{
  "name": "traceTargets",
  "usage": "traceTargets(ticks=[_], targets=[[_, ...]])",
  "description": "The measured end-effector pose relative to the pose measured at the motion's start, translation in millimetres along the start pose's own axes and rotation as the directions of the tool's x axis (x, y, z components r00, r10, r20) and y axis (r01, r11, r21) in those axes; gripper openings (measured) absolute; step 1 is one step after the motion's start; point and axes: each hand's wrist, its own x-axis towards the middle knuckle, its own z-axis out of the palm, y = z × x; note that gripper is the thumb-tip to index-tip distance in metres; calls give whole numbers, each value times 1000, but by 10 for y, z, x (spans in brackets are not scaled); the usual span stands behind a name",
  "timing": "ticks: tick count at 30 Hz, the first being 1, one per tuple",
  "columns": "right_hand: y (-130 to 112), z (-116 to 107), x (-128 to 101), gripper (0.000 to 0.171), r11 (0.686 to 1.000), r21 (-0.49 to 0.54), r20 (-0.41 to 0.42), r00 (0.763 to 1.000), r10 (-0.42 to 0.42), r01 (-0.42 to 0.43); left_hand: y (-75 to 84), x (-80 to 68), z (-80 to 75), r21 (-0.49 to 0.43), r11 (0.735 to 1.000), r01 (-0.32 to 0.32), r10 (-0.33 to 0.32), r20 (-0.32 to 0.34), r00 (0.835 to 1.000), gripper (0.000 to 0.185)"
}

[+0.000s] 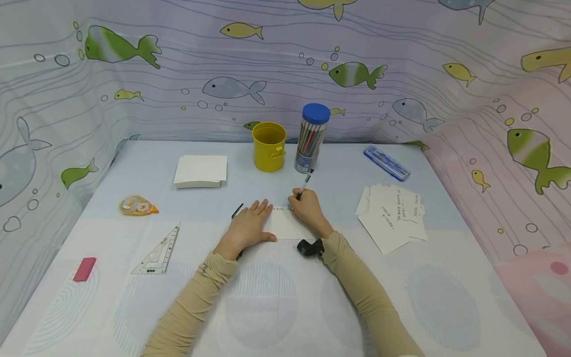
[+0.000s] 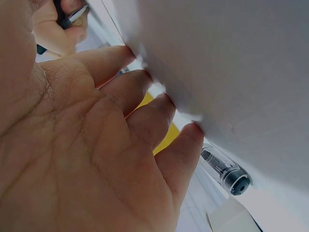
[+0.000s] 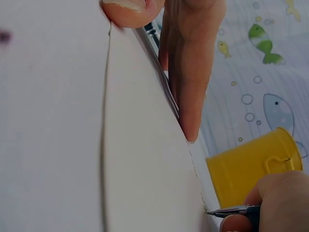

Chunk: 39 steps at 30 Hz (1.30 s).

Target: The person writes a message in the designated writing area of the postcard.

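White paper (image 1: 289, 228) bears writing (image 1: 282, 209) along its far edge, rest seemingly blank; right hand (image 1: 309, 208) grips pen (image 1: 305, 185), left hand (image 1: 248, 224) lies spread.

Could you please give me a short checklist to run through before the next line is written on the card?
1. Pen gripped in the right hand: ok.
2. Left hand touching the card: ok, at its left end.
3. Room to write: ok, the card is blank below the words along its top edge.
4. Words readable for checking: cannot tell, too small.
5. Stack of blank-topped cards at hand: ok, back left.
6. Written cards squared up: not ok, fanned out at right.
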Motion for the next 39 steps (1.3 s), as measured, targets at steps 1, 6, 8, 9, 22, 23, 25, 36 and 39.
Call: traceTargets(ticks=[1, 6, 8, 9, 22, 23, 25, 36, 39], targets=[[1, -1, -1, 42, 1000, 12, -7, 1000, -1, 1, 2, 1, 4, 1, 1000, -1, 1, -1, 1000, 91], [11, -5, -9, 42, 999, 42, -22, 1000, -13, 14, 4, 3, 5, 2, 1000, 0, 0, 2, 1000, 92], [11, -7, -9, 42, 999, 26, -17, 1000, -20, 21, 5, -2, -6, 3, 1000, -1, 1, 0, 1000, 91], [9, -7, -9, 42, 1000, 17, -15, 1000, -23, 23, 5, -4, -10, 4, 1000, -2, 2, -2, 1000, 91], [36, 9, 5, 39, 997, 70, -54, 998, -21, 24, 0, -9, -1, -5, 1000, 2, -2, 8, 1000, 92], [41, 9, 5, 39, 998, 60, -63, 998, -25, 29, 2, -8, 1, -4, 1000, -1, 1, 7, 1000, 92], [44, 7, 3, 38, 998, 52, -69, 997, -30, 33, 7, -6, 3, -2, 1000, 1, -1, 8, 1000, 92], [13, 14, -2, 40, 999, -24, -44, 999, -23, 21, 2, -16, 5, 11, 1000, 0, 0, -3, 1000, 92], [8, 8, -15, 40, 1000, -2, -55, 998, -16, 16, 1, -7, 18, 6, 1000, 0, 0, -2, 1000, 92]])
